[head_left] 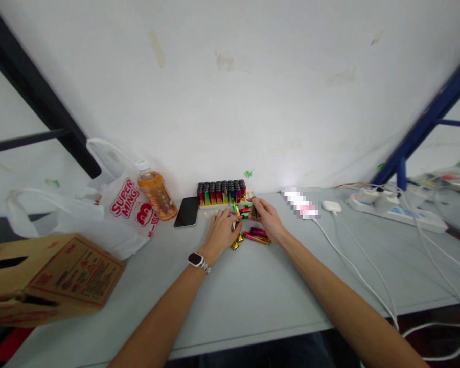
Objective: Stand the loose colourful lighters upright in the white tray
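Note:
My left hand (225, 228), with a watch (196, 259) on its wrist, bends its fingers over a gold-coloured lighter (238, 219) in the loose pile. My right hand (268, 219) is closed round a dark lighter (255, 210), held fairly upright; the fingers cover part of it. Between and below the hands lie several loose lighters, among them a red and orange lighter (255, 237) and a gold lighter (235, 245). Just behind, a block of lighters (221, 194) stands upright in rows, black tops up, in a pale tray (210, 206).
Left of the lighters are a black phone (186, 212), an orange drink bottle (157, 194), a white plastic bag (118, 220) and a cardboard box (57, 278). To the right lie a lit phone (299, 203), a white charging case (331, 206), cables and a power strip (400, 212).

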